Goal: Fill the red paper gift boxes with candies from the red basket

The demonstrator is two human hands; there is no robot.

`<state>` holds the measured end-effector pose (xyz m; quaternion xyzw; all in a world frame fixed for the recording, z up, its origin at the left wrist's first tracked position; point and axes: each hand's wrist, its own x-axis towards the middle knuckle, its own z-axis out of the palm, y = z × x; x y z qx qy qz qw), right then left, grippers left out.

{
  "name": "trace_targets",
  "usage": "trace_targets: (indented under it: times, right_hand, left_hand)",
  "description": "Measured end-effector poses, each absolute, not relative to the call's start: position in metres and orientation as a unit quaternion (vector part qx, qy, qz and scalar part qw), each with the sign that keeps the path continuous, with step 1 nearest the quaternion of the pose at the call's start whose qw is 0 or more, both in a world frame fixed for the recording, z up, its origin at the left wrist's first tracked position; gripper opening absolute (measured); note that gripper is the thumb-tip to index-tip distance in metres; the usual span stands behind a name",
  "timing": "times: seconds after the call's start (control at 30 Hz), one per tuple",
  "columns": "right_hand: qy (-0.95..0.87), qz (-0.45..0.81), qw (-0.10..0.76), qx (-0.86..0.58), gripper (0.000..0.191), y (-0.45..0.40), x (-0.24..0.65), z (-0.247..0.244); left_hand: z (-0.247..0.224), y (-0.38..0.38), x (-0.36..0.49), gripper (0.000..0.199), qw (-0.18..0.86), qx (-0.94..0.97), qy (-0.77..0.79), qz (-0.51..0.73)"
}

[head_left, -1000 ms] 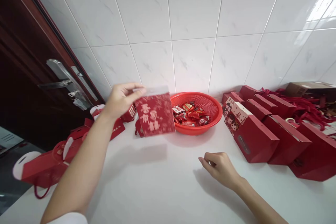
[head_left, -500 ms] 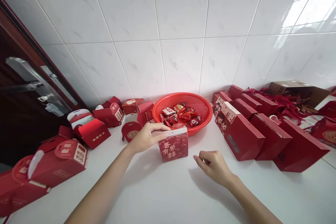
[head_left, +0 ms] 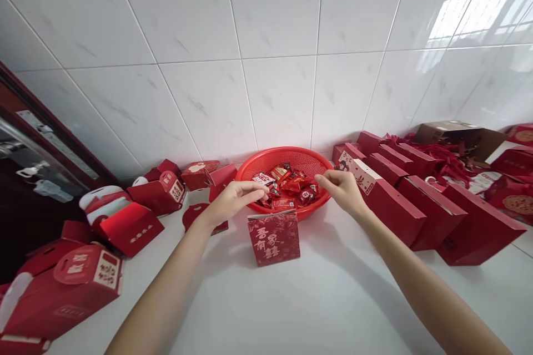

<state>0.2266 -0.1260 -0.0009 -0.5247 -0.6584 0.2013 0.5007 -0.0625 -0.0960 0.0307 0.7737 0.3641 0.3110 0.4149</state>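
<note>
A small red box with pale lettering (head_left: pixel 275 239) stands upright on the white table, its top edge toward the basket. Above its back left corner is my left hand (head_left: pixel 233 199), fingers bent, at the front left rim of the red plastic basket (head_left: pixel 310 162). Whether those fingertips hold anything cannot be made out. My right hand (head_left: pixel 342 188) is over the basket's right rim, thumb and fingers pressed together; anything between them is too small to make out. Wrapped sweets (head_left: pixel 291 184) lie inside the basket.
Red gift boxes with handles (head_left: pixel 83 283) line the left side, near a dark door with a metal handle. Flat red boxes (head_left: pixel 395 205) stand in rows on the right. Behind them are dark red ribbons (head_left: pixel 443 161) and an open cardboard box (head_left: pixel 458 132). A tiled wall rises behind.
My left hand has let go of the small box and moved up toward the basket. My right hand has risen from the table to the basket's right rim. The view has shifted slightly.
</note>
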Motion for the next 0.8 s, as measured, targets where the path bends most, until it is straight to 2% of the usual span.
trace_targets:
  times: [0.13, 0.3, 0.4, 0.5, 0.57, 0.67, 0.8]
  right_hand:
    - [-0.67, 0.173, 0.368, -0.622, 0.024, -0.07, 0.216, 0.006]
    - [-0.707, 0.174, 0.244, -0.641, 0.003, -0.017, 0.212, -0.003]
    - [-0.726, 0.18, 0.163, -0.643, 0.012, 0.005, 0.215, -0.009]
    - [-0.736, 0.195, 0.079, -0.643, 0.012, 0.025, 0.216, -0.012]
    - [-0.74, 0.203, 0.031, -0.641, 0.022, 0.037, 0.214, -0.013]
    - [-0.752, 0.188, -0.008, -0.632, 0.034, 0.052, 0.207, -0.013]
    - [-0.776, 0.157, -0.033, -0.61, 0.036, 0.063, 0.195, -0.015]
  left_hand:
    - [0.018, -0.051, -0.046, 0.035, 0.392, 0.792, 0.384, 0.267]
    - [-0.005, -0.018, -0.037, 0.034, 0.3, 0.826, 0.427, 0.211]
    - [-0.012, -0.015, -0.036, 0.031, 0.271, 0.835, 0.438, 0.194]
    - [-0.013, -0.015, -0.036, 0.027, 0.247, 0.846, 0.443, 0.163]
    - [-0.013, -0.016, -0.035, 0.025, 0.232, 0.853, 0.445, 0.142]
    - [-0.014, -0.018, -0.035, 0.022, 0.212, 0.862, 0.444, 0.119]
    - [-0.016, -0.021, -0.035, 0.023, 0.188, 0.867, 0.449, 0.11]
